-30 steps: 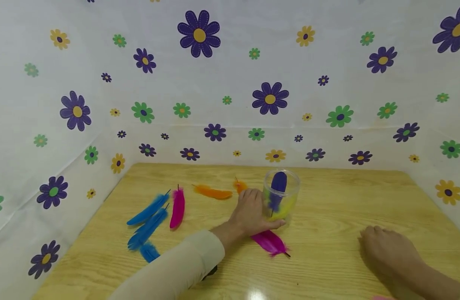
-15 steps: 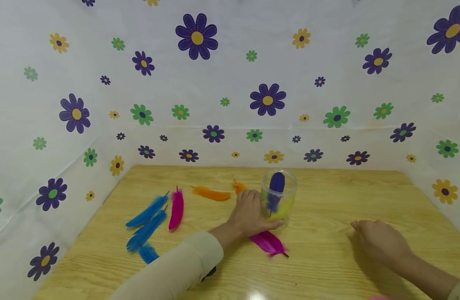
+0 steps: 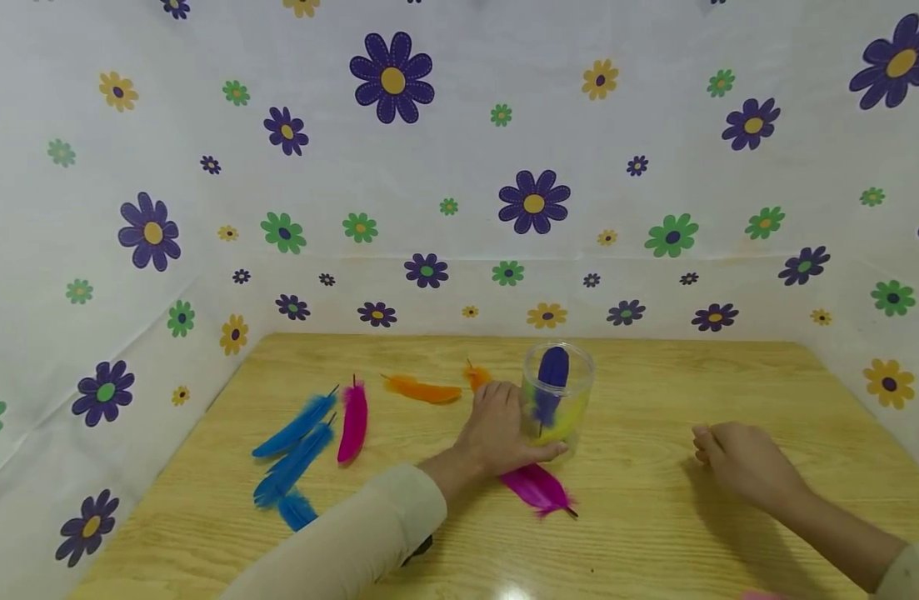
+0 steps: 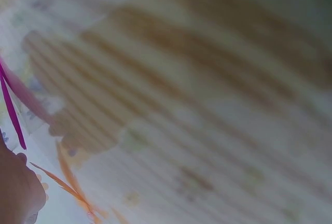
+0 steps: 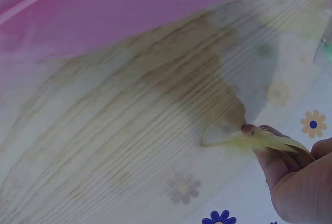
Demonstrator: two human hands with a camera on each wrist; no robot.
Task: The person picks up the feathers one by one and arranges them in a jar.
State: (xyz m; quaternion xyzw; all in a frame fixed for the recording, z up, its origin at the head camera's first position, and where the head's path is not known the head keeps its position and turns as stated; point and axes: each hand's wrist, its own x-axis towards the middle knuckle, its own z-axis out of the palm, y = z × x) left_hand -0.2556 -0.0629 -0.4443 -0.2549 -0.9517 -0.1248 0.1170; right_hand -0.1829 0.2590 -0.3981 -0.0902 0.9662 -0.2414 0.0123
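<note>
A clear plastic jar (image 3: 582,392) stands upright on the wooden table, with a dark purple feather (image 3: 554,367) and yellow feathers (image 3: 567,425) inside. My left hand (image 3: 496,429) holds the jar's near left side, thumb across the front. Under that hand a magenta feather (image 3: 541,490) pokes out, partly covered. An orange feather (image 3: 477,375) lies just beyond the fingers. To the right, my right hand (image 3: 747,462) is raised over the table. The right wrist view shows its fingers pinching a pale yellow feather (image 5: 259,142), which the head view hides.
At left lie several blue feathers (image 3: 294,462), a pink feather (image 3: 352,421) and another orange feather (image 3: 422,389). Something pink (image 5: 129,11) fills the top of the right wrist view. Flower-printed cloth (image 3: 459,167) walls the table's back and sides.
My right hand has lifted from the table and shifted left toward the jar, its fingertips now brought together. The left hand has stayed on the jar. The head view has shifted slightly.
</note>
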